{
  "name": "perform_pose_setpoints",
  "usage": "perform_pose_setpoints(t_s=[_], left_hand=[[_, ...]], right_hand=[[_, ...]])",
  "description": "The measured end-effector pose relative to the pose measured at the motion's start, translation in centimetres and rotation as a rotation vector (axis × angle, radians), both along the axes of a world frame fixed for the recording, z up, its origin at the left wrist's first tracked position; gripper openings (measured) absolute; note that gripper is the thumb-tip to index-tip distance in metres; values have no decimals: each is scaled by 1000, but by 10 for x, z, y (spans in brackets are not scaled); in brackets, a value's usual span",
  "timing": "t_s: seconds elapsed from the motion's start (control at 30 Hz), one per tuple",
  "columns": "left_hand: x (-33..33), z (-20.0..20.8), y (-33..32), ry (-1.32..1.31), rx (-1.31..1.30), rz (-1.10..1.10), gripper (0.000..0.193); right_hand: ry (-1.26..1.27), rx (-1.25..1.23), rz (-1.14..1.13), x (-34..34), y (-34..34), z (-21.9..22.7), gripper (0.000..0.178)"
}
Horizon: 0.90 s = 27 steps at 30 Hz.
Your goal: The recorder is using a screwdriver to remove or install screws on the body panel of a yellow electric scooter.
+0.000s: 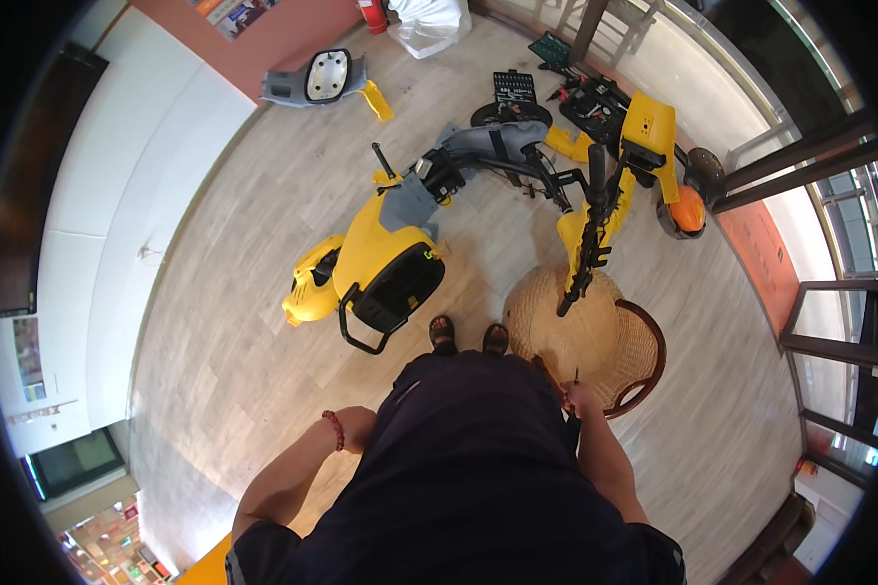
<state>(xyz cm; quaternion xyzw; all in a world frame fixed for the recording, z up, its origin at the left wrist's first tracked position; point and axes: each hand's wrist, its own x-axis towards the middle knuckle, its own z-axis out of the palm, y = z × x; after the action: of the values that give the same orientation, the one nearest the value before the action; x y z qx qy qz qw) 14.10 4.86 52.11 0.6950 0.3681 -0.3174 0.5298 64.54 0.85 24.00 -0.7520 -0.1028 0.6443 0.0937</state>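
My right hand [581, 398] is closed around a thin dark tool [576, 374], perhaps a screwdriver, at my right hip beside a wicker chair [546, 327]. At my left hip is my left hand [359, 427], its fingers hidden against the dark shirt; a beaded bracelet circles that wrist. Ahead lies a yellow scooter in pieces. Its rounded yellow body [373, 239] carries a black panel [397, 285]. A grey frame section [498, 141] stretches behind it. Over the chair's far side reaches the black-and-yellow steering column [585, 239], topped by a yellow box [648, 127].
A grey-and-yellow cover [328, 76] lies on the floor at the far left. Toward the back right are a socket set [514, 88], an open tool case [593, 107] and an orange helmet [687, 211]. A white bag [427, 24] stands by a red extinguisher [372, 14].
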Motion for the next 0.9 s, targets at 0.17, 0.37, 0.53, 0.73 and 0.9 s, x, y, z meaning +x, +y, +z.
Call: perform_pose_setpoints(t_s=[0.17,0.37,0.53,0.73,0.9], left_hand=[[1,4,4,-36,14,27,28],[3,12,10,0,-2,46,26],[4,9,10,-7,21,32,24],[3,4,6,-27,28,9,25],[6,4,4,-18,33,-6,27]], right_hand=[[45,-7,-21,-2,-5,-4,16],[33,5,-8,-8,-10,4,18],[1,-4,-40,-7,-16,1,18],[2,13,22,3,-20,-5,17],[42,-33,-46,8,-5,10,17]])
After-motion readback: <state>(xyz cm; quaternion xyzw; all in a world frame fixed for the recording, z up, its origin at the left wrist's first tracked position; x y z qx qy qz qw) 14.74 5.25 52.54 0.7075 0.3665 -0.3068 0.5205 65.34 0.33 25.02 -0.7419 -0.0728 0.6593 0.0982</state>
